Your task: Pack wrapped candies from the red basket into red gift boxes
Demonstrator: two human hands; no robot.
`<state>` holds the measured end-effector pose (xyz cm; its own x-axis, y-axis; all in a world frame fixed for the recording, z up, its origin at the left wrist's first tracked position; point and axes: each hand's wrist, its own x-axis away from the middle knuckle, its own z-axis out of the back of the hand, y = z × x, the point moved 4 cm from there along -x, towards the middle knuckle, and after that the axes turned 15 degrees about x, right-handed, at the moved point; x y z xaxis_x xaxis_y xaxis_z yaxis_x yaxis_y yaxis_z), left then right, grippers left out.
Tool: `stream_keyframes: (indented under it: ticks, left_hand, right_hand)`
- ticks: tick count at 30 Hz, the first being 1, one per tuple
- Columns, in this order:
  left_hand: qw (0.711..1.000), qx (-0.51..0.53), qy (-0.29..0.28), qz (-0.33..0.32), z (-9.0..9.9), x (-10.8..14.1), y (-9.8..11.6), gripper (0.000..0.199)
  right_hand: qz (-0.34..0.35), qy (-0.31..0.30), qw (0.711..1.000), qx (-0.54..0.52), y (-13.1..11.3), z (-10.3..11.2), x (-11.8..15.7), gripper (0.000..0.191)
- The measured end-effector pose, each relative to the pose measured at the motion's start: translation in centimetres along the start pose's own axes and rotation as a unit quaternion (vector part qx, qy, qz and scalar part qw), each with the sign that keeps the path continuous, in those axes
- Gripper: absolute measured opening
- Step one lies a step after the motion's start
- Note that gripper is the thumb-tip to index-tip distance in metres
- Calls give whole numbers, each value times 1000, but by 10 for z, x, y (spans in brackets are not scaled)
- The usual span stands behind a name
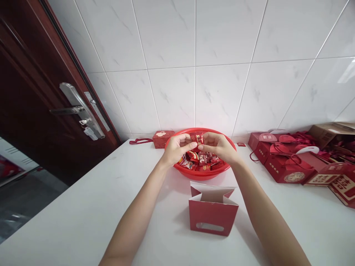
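Between my two hands, over a red plastic basket (203, 177), is a small red candy packet (197, 138) with light lettering. My left hand (179, 148) pinches its left side between thumb and fingers. On the other side my right hand (217, 147) grips it the same way. Several wrapped candies (204, 159), mostly red, lie in the basket below. Nearer to me, between my forearms, a red paper gift box (213, 218) stands upright with its top open and an oval window in its front. Its inside is largely hidden from this angle.
Folded red gift boxes (291, 166) crowd the right side, beside a brown cardboard box (330, 131). A small red patterned box (162, 139) with a ribbon (141, 141) sits by the tiled wall. A dark door (41, 74) stands left of the white table (111, 199).
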<state>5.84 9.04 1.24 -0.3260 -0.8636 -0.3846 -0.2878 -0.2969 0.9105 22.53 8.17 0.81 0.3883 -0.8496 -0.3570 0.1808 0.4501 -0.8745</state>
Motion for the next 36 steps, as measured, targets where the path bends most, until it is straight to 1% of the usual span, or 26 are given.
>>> stream_keyframes:
  ticks: [2, 4, 7, 9, 11, 13, 15, 16, 18, 20, 21, 23, 25, 26, 29, 31, 33, 36]
  left_hand:
    - [1000, 9, 9, -16, -2, 2, 3, 36]
    - [999, 19, 6, -26, -5, 4, 7, 35]
    - [999, 25, -16, -21, -10, 8, 14, 36]
    - [999, 15, -31, -23, -13, 11, 18, 39]
    - [999, -6, -23, -44, -16, 13, 24, 40]
    - [998, -20, 6, -53, -16, 15, 28, 44]
    - [999, -15, 28, -30, -17, 16, 29, 53]
    - [999, -7, 32, -12, -18, 17, 28, 55]
    - [999, 2, 33, 13, -19, 18, 27, 53]
    - [999, 0, 35, 17, -19, 19, 28, 47]
    - [999, -2, 38, 13, -18, 20, 29, 46]
    - [999, -7, 43, -2, -16, 21, 32, 43]
    - [999, -14, 37, -15, -15, 22, 35, 39]
    - [999, -18, 29, -20, -15, 23, 36, 37]
    - [999, -39, -6, -38, -18, 24, 38, 34]
    - [997, -43, -28, -55, -20, 26, 40, 33]
    - [996, -37, -48, -64, -22, 29, 41, 34]
    - [994, -38, -75, -64, -23, 35, 48, 33]
  right_hand:
    - [10, 10, 1000, -20, -4, 0, 2, 35]
    - [26, 13, 999, -35, -8, 0, 4, 33]
    - [48, 0, 998, -32, -15, 3, 8, 31]
    - [58, -12, 998, -13, -20, 5, 12, 30]
    - [74, 1, 997, 36, -25, 8, 15, 27]
    - [98, 60, 986, 124, -32, 11, 18, 19]
    - [120, 126, 958, 229, -40, 12, 22, 6]
    - [128, 147, 942, 274, -44, 12, 24, 5]
    - [145, 159, 918, 334, -49, 9, 27, 18]
    - [162, 149, 911, 348, -53, 7, 29, 24]
    - [168, 137, 916, 338, -54, 7, 30, 27]
    - [162, 111, 936, 291, -54, 9, 32, 39]
    - [132, 95, 960, 227, -53, 12, 32, 48]
    - [112, 93, 969, 198, -52, 13, 32, 49]
    - [76, 84, 984, 136, -51, 15, 32, 41]
    - [82, 62, 991, 90, -54, 14, 33, 33]
    - [91, 26, 994, 46, -58, 14, 37, 30]
    - [94, -17, 995, 39, -65, 18, 45, 30]
